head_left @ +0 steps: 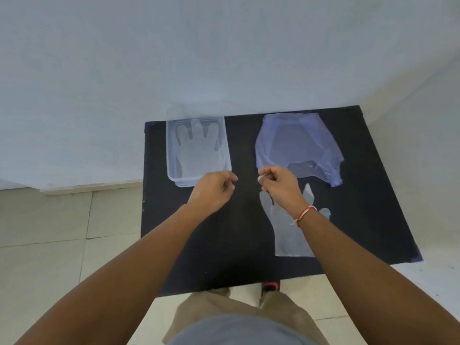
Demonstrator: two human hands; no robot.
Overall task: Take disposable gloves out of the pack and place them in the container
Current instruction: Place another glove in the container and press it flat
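A clear plastic container (pixel 171 155) stands at the table's far left with one translucent glove (pixel 196 150) lying flat inside. The bluish plastic pack (pixel 298 143) lies crumpled at the far right. A second translucent glove (pixel 286 235) lies flat on the table in front of the pack, partly under my right forearm. My left hand (pixel 214 190) hovers by the container's near right corner with fingers curled in a pinch. My right hand (pixel 278 186) hovers at the pack's near left edge, also pinched. I see nothing held in either hand.
The black table (pixel 244 245) stands against a pale wall, with tiled floor to the left and right. My legs and a red-trimmed shoe (pixel 270 286) show at the table's near edge.
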